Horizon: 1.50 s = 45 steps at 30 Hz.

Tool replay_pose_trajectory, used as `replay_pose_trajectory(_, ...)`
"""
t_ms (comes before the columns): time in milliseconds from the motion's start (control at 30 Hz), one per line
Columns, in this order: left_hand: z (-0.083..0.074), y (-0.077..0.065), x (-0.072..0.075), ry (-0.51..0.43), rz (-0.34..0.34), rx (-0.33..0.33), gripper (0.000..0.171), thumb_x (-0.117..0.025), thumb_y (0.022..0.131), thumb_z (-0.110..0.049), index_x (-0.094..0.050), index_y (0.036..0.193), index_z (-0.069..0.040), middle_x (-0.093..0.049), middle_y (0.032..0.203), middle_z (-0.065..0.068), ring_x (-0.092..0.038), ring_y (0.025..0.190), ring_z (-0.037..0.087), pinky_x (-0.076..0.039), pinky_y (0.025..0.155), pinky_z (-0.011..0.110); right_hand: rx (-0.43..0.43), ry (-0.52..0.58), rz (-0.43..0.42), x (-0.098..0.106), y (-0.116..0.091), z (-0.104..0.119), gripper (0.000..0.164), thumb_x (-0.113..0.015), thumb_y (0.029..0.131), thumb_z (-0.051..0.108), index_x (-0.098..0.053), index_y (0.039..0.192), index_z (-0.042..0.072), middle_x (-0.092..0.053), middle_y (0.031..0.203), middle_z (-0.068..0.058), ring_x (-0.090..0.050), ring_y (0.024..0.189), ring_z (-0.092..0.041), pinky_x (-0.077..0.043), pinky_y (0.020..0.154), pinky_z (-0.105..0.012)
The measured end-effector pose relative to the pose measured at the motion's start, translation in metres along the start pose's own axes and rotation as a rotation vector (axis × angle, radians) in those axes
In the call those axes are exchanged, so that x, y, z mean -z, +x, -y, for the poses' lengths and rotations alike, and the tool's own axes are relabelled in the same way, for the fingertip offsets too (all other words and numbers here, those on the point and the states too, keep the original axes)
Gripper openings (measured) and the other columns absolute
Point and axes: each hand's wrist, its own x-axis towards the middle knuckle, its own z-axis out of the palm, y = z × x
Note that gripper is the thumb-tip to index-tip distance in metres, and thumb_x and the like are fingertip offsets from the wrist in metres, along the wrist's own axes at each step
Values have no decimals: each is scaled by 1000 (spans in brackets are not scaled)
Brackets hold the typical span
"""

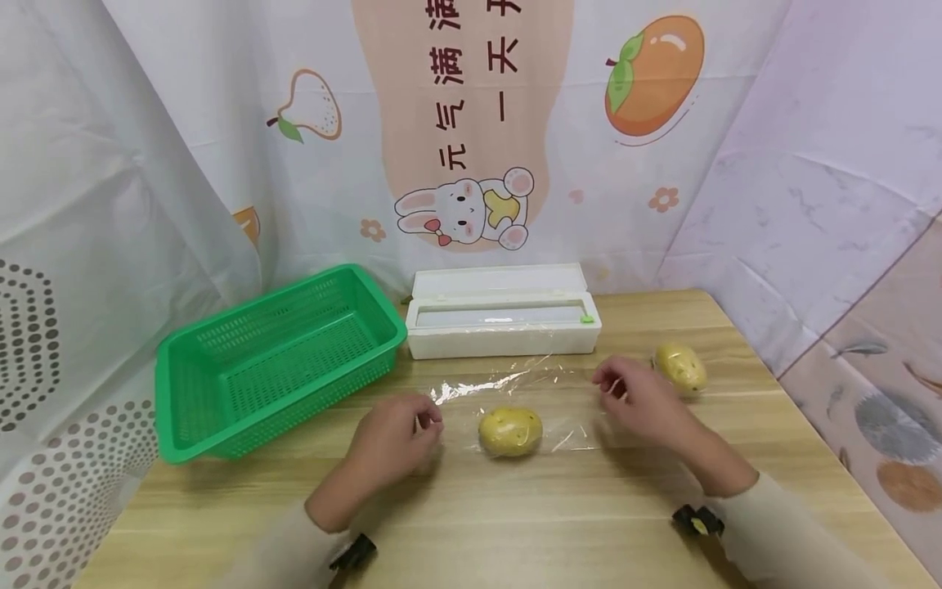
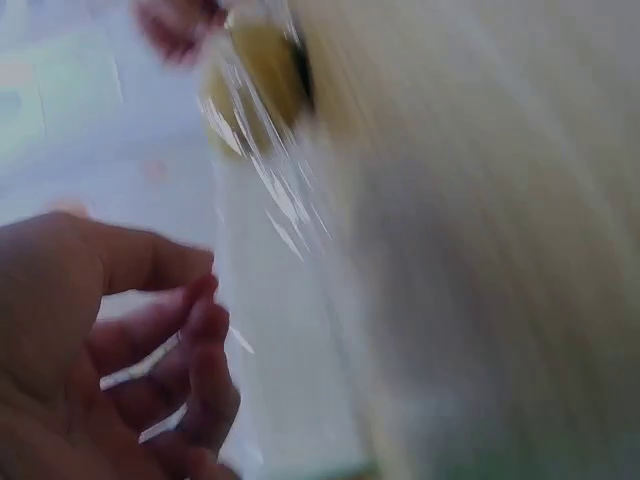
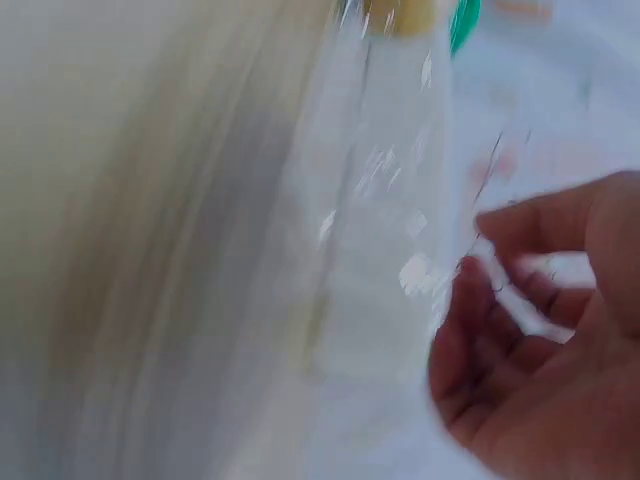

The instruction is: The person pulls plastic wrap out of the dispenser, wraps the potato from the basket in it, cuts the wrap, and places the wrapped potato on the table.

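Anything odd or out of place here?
Nothing looks spilled or damaged. The bunny print on the backdrop lies sideways, ears left, so it looks hung turned. The green basket sits angled beside the white box.

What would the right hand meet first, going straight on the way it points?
The right hand would likely meet the clear film first, with the white box beyond; depth is unclear.

Glare streaks the clear film (image 1: 471,388); both wrist views blur.
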Motion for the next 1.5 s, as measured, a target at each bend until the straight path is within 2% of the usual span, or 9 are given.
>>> replay_pose_trajectory(67,-17,-6,-1,107,-65,-92,10,-80,86,-25,-69,85,-26,-64,85,-12,-59,78,10,-51,71,32,149,-106,-16,-11,-7,19,18,-76,88,4,-67,101,14,-66,96,3,-63,86,-10,-57,74,-27)
replay_pose_trajectory(167,-38,-11,-8,190,-124,-255,16,-82,84,-34,-70,88,-25,-68,96,-9,-64,91,14,-52,80,36,329,-188,16,-28,-15,41,23,-82,86,12,-66,99,23,-62,100,12,-62,91,-5,-57,78,-28)
replay_pose_trajectory(267,-48,-11,-18,207,-155,-378,21,-85,83,-38,-71,91,-24,-68,106,-6,-65,101,17,-53,87,38,421,-244,-6,-42,-17,52,25,-86,82,13,-68,96,24,-61,103,14,-62,95,-3,-58,80,-28)
replay_pose_trajectory(333,-50,-10,-24,205,-170,-412,24,-87,81,-38,-72,91,-23,-68,111,-4,-66,106,18,-53,91,39,452,-264,-23,-49,-16,55,25,-88,81,13,-71,95,23,-63,104,12,-64,97,-4,-59,82,-29)
replay_pose_trajectory(467,-50,-7,-29,171,-161,-401,26,-90,79,-34,-72,92,-22,-70,117,-1,-68,109,20,-54,95,41,480,-321,-27,-56,-14,57,25,-89,78,14,-74,96,21,-66,106,10,-66,98,-7,-59,83,-31)
replay_pose_trajectory(667,-49,2,-31,98,-59,-325,23,-87,83,-31,-72,95,-20,-71,114,-4,-69,102,15,-58,87,35,420,-378,-18,-58,-11,58,28,-90,75,13,-77,99,19,-66,107,9,-66,97,-8,-59,83,-30)
replay_pose_trajectory(1133,-37,25,-27,-73,64,-231,9,-81,91,-25,-74,95,-19,-76,96,-8,-73,94,10,-58,85,34,300,-284,35,-56,7,59,39,-86,76,9,-75,112,16,-68,116,5,-66,110,-13,-58,94,-34)
replay_pose_trajectory(1300,-34,31,-26,-144,101,-203,9,-79,93,-24,-75,97,-17,-78,98,-6,-75,96,9,-59,86,31,278,-263,29,-55,12,56,42,-90,73,12,-75,113,16,-68,117,5,-66,110,-15,-59,92,-35)
replay_pose_trajectory(1500,-34,34,-22,-146,134,-191,9,-76,95,-24,-75,100,-16,-78,102,-4,-75,99,11,-59,89,34,239,-258,42,-54,14,55,49,-91,73,14,-73,118,18,-67,121,6,-66,112,-13,-58,95,-35)
